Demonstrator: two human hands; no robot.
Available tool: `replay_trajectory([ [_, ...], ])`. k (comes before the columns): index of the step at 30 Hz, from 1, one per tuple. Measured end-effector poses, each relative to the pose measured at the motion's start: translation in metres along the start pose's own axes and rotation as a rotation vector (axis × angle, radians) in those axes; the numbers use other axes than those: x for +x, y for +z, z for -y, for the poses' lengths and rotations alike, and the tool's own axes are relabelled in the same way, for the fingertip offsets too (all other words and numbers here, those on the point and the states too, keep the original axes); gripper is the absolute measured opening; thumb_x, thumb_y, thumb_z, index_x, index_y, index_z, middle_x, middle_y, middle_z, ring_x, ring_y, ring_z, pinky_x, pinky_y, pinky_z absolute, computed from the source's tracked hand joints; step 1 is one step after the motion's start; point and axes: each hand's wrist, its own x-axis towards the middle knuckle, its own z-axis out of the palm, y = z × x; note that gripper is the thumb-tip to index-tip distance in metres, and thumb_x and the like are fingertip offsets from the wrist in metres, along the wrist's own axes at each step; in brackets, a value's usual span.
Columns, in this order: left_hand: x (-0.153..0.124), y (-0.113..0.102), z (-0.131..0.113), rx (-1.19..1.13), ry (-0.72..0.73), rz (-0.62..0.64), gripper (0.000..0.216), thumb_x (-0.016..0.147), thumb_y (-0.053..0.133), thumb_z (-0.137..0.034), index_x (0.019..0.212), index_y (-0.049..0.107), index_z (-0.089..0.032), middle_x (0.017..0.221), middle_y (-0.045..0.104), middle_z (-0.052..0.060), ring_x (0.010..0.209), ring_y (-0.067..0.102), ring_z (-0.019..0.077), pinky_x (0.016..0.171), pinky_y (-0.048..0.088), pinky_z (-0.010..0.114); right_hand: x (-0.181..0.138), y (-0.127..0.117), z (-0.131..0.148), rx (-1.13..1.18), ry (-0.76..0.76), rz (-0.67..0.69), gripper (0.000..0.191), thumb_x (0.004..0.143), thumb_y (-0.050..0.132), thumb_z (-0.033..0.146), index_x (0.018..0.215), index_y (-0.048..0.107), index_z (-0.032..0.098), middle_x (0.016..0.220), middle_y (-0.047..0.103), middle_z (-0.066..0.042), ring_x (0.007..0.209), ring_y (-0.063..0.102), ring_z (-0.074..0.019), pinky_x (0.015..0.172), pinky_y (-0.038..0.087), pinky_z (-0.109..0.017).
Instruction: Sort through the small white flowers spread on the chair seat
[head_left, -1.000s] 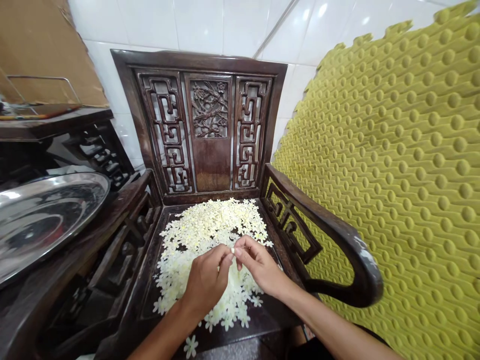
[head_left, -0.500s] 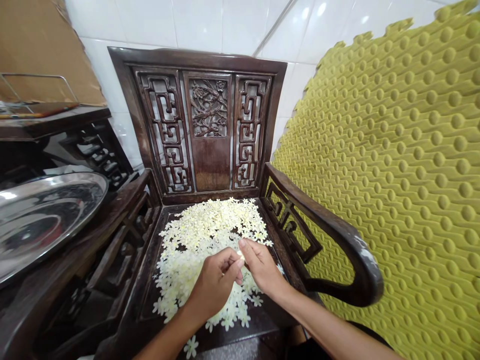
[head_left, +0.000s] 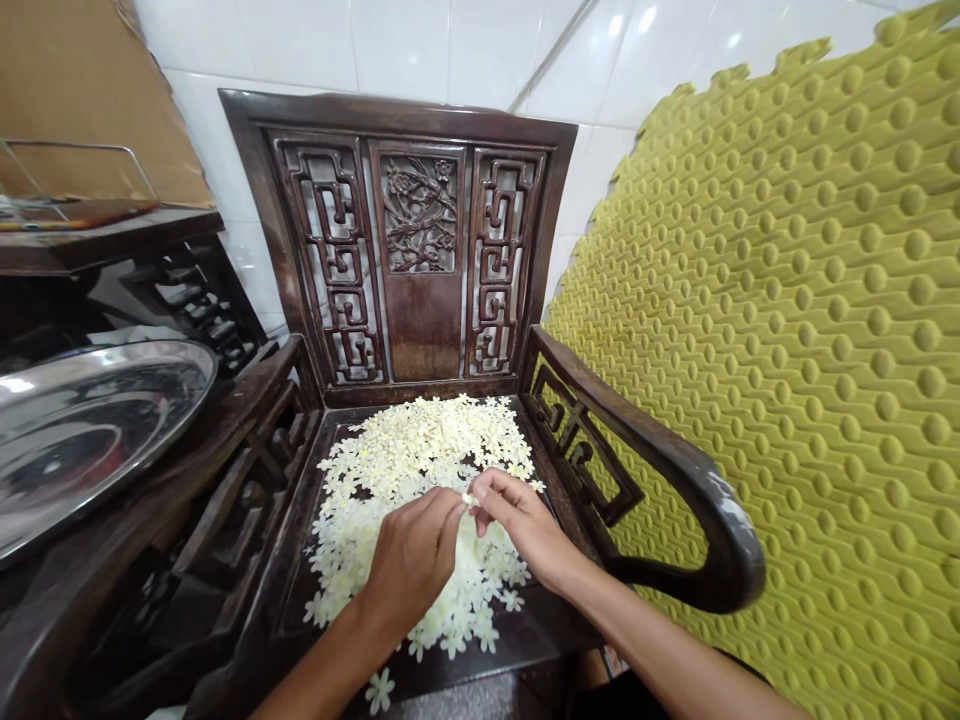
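A heap of small white flowers (head_left: 405,470) covers the seat of a dark carved wooden chair (head_left: 420,250). My left hand (head_left: 412,560) and my right hand (head_left: 521,520) hover over the near part of the heap, fingertips meeting. Together they pinch one small white flower (head_left: 469,498) between thumbs and forefingers. Both hands are closed in a pinch. A single flower (head_left: 381,690) lies on the chair's front edge, apart from the pile.
A large shiny metal tray (head_left: 82,430) rests on the chair's left armrest side. A yellow-green bumpy foam mat (head_left: 787,330) stands against the right armrest (head_left: 660,470). White tiled wall behind; cardboard (head_left: 82,100) and a dark side table (head_left: 105,250) at the left.
The hands rose slightly from the heap and the fingertips came back together on a flower; half a second ago the right fingers reached lower into the left hand's pinch.
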Motion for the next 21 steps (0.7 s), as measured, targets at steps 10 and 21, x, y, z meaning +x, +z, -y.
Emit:
replay_trajectory([
  [10,0.005,-0.003,-0.003,-0.364,-0.200,0.077,0.026,0.095,0.044,-0.028,0.075,0.058,-0.020,0.067,0.063,0.000,0.064,0.060,0.0157,0.064,0.043,0.026,-0.007,0.004,-0.003,-0.150,-0.064,0.024,0.026,0.098,0.048,0.043,0.089,0.052,0.019,0.073,0.050,0.003,0.070,0.050,-0.0136,0.067,0.039,-0.026],
  [21,0.002,0.005,-0.015,-0.584,-0.233,0.105,0.030,0.095,0.047,-0.034,0.070,0.057,-0.019,0.062,0.060,0.000,0.060,0.056,0.0145,0.061,0.042,0.024,-0.006,0.005,-0.015,-0.310,-0.082,-0.112,0.039,0.102,0.033,0.045,0.073,0.041,0.021,0.067,0.038,0.004,0.063,0.042,-0.0124,0.059,0.033,-0.025],
])
